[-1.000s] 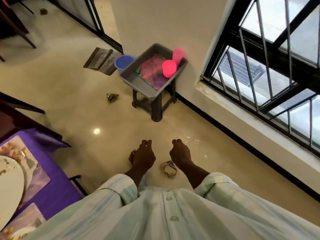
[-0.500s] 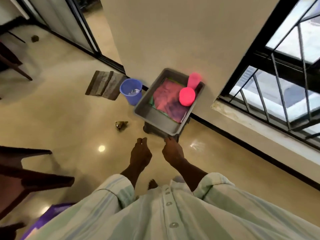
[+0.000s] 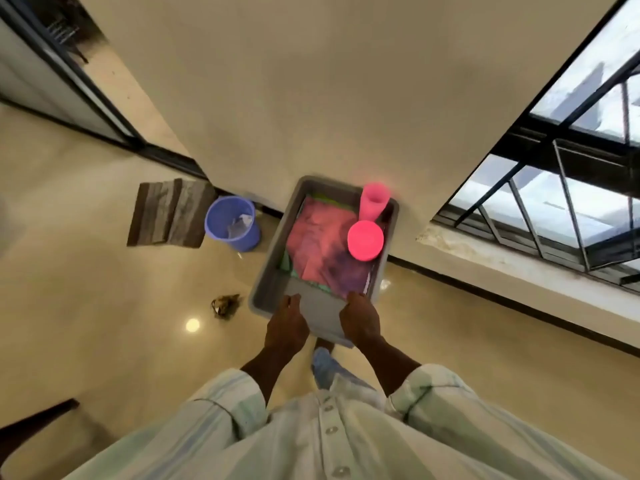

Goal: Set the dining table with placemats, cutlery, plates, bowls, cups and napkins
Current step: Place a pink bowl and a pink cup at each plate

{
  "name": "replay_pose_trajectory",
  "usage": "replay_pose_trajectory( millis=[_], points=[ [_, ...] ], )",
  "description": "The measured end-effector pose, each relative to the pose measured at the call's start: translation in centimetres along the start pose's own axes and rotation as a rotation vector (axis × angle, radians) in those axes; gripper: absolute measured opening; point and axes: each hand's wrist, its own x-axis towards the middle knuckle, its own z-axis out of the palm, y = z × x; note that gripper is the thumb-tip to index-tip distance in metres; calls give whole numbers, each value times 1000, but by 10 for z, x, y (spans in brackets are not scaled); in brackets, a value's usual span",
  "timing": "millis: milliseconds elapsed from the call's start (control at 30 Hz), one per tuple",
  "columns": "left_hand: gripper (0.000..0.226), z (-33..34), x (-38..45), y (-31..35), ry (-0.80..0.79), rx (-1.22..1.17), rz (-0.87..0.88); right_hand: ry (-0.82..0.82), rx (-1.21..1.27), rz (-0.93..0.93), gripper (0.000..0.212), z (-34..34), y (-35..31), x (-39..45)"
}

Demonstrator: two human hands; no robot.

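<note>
We see a grey plastic tub (image 3: 266,271) against the wall, with both hands at its near end: the left hand (image 3: 285,329) and the right hand (image 3: 360,323) sit a little apart over the near rim, but whether the fingers curl round it we cannot tell. Inside lie folded pink and purple placemats (image 3: 317,251), and on their right side stand two pink cups (image 3: 366,240), one behind the other. A blue waste bin (image 3: 232,223) stands on the floor just left of the tub, beside a striped doormat (image 3: 169,213).
</note>
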Motion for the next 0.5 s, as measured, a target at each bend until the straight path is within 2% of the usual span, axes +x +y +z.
replay_pose_trajectory(
  millis=[100, 200, 333, 433, 500],
  points=[
    [56, -16, 46, 11, -65, 41, 61, 7, 51, 74, 32, -13, 0, 42],
    [57, -28, 89, 26, -109, 37, 48, 59, 171, 217, 29, -25, -4, 79],
    [52, -34, 143, 44, -147, 46, 96, 54, 560, 504, 36, -40, -13, 131],
    [44, -29, 179, 56, -186, 55, 171, 78, 786, 644, 46, -32, -7, 169],
    [41, -21, 201, 56, -175, 13, 144, 108, 962, 764, 44, -23, -3, 188]
  ],
)
